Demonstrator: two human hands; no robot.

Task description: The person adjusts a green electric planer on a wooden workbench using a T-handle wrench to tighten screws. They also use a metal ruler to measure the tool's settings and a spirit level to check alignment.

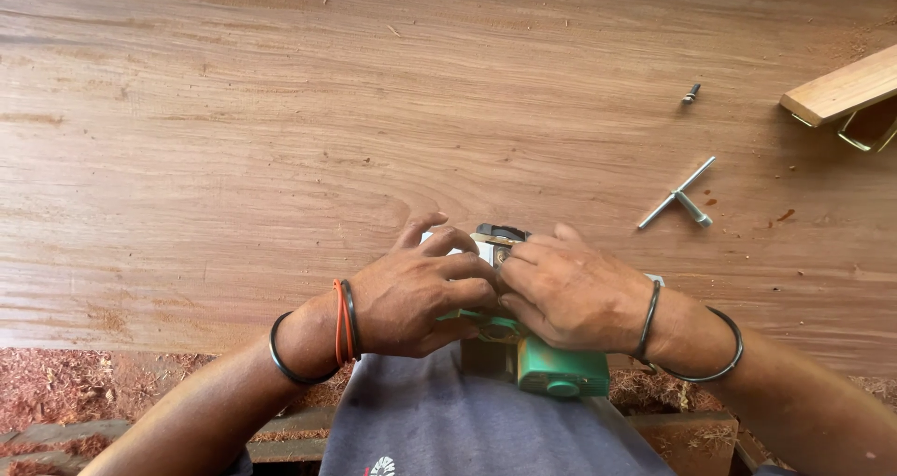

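Fingers are crowding together over a green power tool (559,371), a handheld machine that is lying at the near edge of a wide reddish wooden board (280,140), its body half hidden beneath both palms. The left hand (416,294) is curling around the tool's left side, its fingers bent and closing on the casing, seemingly bracing the machine so it is not shifting while the other hand works. The right hand (570,294) is lying across the top, its fingers folded in and pressing at a small dark and silver part (500,236) just beyond the knuckles; whether those fingertips are pinching something or only pushing on it cannot be told, since the hands are covering the spot. The fingertips of both hands are meeting at the middle of the tool, touching or nearly so. Well beyond the right fingers, out on the board, a metal T-shaped wrench (679,196) is lying loose, and farther off a small bolt (690,93) is resting alone, both apparently set aside within reach. A pale wood strip (841,88) is jutting in at the far right corner, well apart from either hand. Red sawdust (65,383) is lying heaped below the board, near the left forearm.
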